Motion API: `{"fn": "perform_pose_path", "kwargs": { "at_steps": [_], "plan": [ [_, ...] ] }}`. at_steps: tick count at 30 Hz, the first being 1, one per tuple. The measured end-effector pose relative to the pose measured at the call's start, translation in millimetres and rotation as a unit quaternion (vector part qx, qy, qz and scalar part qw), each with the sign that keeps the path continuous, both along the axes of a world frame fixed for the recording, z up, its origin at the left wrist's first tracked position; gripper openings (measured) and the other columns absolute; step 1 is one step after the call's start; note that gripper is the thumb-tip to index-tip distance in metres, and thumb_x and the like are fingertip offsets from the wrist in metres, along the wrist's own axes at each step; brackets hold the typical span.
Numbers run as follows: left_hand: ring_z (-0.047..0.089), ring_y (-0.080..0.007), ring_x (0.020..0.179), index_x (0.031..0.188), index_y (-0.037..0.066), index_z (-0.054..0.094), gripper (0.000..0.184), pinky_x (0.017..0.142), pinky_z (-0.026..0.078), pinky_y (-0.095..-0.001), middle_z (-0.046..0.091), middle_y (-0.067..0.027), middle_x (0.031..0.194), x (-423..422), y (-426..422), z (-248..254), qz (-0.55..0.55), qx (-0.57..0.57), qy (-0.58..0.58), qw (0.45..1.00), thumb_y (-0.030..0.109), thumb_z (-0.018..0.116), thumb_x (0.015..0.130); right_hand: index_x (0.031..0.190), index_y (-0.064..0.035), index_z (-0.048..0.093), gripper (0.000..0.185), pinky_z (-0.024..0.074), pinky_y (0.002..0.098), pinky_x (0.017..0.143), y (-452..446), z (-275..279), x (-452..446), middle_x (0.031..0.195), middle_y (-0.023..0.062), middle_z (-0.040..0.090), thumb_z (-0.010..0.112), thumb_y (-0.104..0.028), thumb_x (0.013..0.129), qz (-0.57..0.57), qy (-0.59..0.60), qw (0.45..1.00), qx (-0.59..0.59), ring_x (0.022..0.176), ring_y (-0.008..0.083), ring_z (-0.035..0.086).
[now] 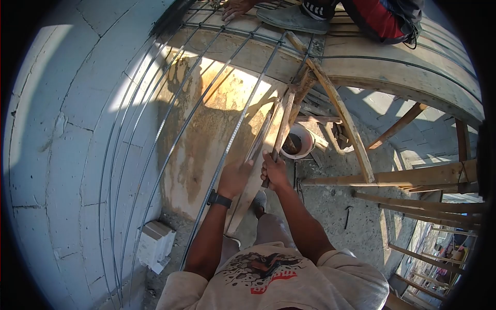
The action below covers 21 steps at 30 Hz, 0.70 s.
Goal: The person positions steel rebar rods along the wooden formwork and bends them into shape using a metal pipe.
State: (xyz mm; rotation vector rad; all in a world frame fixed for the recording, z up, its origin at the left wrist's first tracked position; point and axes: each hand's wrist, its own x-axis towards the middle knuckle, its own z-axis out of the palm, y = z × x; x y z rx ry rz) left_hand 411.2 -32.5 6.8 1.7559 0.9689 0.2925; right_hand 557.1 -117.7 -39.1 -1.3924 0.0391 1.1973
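My right hand (274, 170) is closed around the lower part of a slim wooden stick (284, 121), whose dark end pokes out below the fist. The stick's upper end leans by a cluster of wooden props. Just left of it, my left hand (236, 178), with a dark watch on the wrist, is curled beside the edge of a pale plywood panel (188, 150). What its fingers hold is hidden and slightly blurred. A long steel reinforcing bar (227, 142) passes close to the left hand's outer side.
Several bars bend down along the grey block wall (67, 129). A bucket (299, 142) stands below, beyond the right hand. A slanted timber brace (343, 116) and horizontal poles (392, 176) occupy the right. Another person's shoe (293, 19) and hand (236, 8) are on the formwork above.
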Motion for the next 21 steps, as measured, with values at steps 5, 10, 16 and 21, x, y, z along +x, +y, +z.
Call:
{"fn": "perform_pose_path", "kwargs": {
  "at_steps": [5,10,16,21],
  "plan": [
    [0.069,-0.0426,0.092,0.12,-0.006,0.067,0.046,0.082,0.052,-0.0422,0.07,-0.03,0.098,13.6,-1.3,5.5,-0.002,0.062,0.0,0.998,0.035,0.058,0.102,0.093,-0.0023,0.061,0.022,0.0494,0.0379,0.058,18.3,-84.7,-13.6,0.071,0.0052,0.058,0.066,-0.023,0.098,-0.046,-0.282,0.958,-0.026,0.062,0.0165,0.061],
    [0.066,-0.0446,0.113,0.126,-0.01,0.064,0.051,0.098,0.052,-0.0409,0.067,-0.0351,0.115,26.7,2.8,26.2,-0.016,0.033,0.024,0.999,0.034,0.058,0.101,0.096,-0.0014,0.062,0.014,0.0509,0.0376,0.071,29.3,-110.4,-11.9,0.083,0.0095,0.064,0.065,-0.015,0.094,-0.044,-0.426,0.904,-0.008,0.077,0.0207,0.065],
    [0.067,-0.049,0.101,0.117,-0.009,0.066,0.047,0.089,0.053,-0.0489,0.068,-0.0352,0.101,43.7,-1.7,44.5,0.02,0.033,-0.022,0.999,0.035,0.058,0.1,0.11,-0.0015,0.058,0.023,0.0522,0.041,0.077,31.7,-182.9,-12.4,0.092,0.014,0.068,0.067,-0.014,0.093,-0.099,-0.367,0.925,0.02,0.084,0.028,0.068],
    [0.063,-0.0433,0.119,0.134,-0.01,0.057,0.059,0.102,0.049,-0.0431,0.065,-0.0359,0.119,56.7,9.4,69.6,-0.095,0.084,0.08,0.989,0.039,0.06,0.1,0.108,-0.0014,0.056,0.028,0.0524,0.0455,0.077,41.0,-93.9,-26.0,0.09,0.0175,0.068,0.07,-0.019,0.092,-0.126,-0.349,0.928,-0.038,0.086,0.0335,0.07]
  ]
}}
